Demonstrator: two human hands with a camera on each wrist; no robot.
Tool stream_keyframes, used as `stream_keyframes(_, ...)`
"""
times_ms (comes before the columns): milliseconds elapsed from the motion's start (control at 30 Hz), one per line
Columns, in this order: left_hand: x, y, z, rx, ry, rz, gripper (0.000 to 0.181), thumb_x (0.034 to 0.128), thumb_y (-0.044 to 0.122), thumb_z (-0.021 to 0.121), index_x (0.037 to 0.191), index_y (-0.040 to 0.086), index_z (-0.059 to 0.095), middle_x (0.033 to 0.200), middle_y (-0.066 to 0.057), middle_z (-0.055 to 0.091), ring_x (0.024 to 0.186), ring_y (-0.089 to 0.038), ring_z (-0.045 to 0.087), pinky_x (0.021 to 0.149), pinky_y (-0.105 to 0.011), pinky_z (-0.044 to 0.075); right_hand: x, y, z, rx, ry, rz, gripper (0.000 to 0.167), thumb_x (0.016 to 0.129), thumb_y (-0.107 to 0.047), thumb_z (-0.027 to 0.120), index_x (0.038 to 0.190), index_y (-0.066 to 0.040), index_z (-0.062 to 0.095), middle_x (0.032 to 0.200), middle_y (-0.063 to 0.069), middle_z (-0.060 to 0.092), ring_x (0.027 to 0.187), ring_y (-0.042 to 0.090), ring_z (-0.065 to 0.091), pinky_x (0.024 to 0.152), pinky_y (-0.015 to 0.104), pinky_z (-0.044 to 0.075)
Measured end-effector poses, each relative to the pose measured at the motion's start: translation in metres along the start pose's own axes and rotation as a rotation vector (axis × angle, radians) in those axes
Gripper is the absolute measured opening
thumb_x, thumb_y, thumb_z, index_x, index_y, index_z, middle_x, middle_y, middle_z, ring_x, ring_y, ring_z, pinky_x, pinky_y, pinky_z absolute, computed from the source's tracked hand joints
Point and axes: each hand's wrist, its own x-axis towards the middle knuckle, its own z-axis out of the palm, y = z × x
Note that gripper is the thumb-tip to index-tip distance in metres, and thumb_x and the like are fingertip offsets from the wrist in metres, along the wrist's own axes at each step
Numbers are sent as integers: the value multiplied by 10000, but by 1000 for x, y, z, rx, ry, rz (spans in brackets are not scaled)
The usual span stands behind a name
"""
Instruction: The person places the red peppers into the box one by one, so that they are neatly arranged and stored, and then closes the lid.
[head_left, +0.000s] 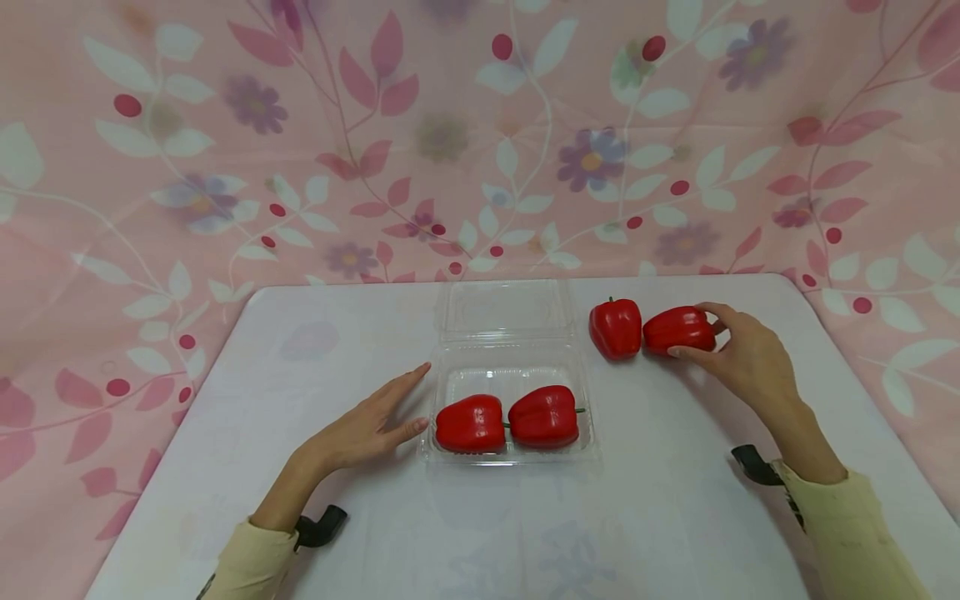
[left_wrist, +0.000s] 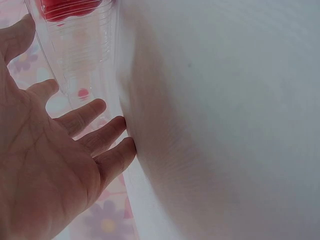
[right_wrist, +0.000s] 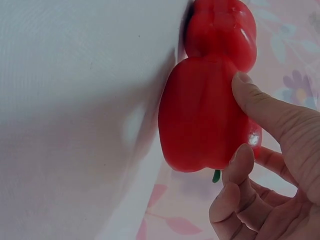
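Worktop [head_left: 360, 533]: white, rounded at far corners, faintly marked near the front | mid-surface: clear plastic container [head_left: 517, 375], open, lid [head_left: 506, 310] folded away to the far side | right of lid: red bell pepper [head_left: 615, 329], stem toward far edge | just beside: second red bell pepper [head_left: 678, 330] (pinched in right grip [head_left: 753, 354], contact with surface unclear)

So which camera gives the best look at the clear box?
The head view: it shows the whole box, lid open, with two peppers inside. The left wrist view catches only part of it, near the left hand; the right wrist view shows none of it.
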Motion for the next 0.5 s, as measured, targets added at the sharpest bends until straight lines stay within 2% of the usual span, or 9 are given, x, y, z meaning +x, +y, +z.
stream_keyframes(100,0,0,0,-2,2,4,808,919,605,552,1575,411,121,1607,13,225,1455,-266,239,1080,-634,294,0,-1,-3,-1,5,0,747,765,-365,853,1358,-55,522,1030,235,612,868,383,550,652,536,532)
stream_keyframes(333,0,-2,1,-8,5,12,808,922,600,554,1578,398,127,1605,21,225,1457,-259,237,1085,-630,290,-1,-6,-10,0,20,-8,761,755,-403,854,1353,-57,533,1010,221,618,844,363,552,575,378,494)
stream_keyframes(500,0,-1,0,-7,3,14,813,922,600,554,1582,384,131,1606,18,224,1456,-263,237,1083,-630,293,-2,-10,-14,11,37,-17,762,756,-431,847,1354,-71,542,1003,209,617,818,346,550,559,341,470)
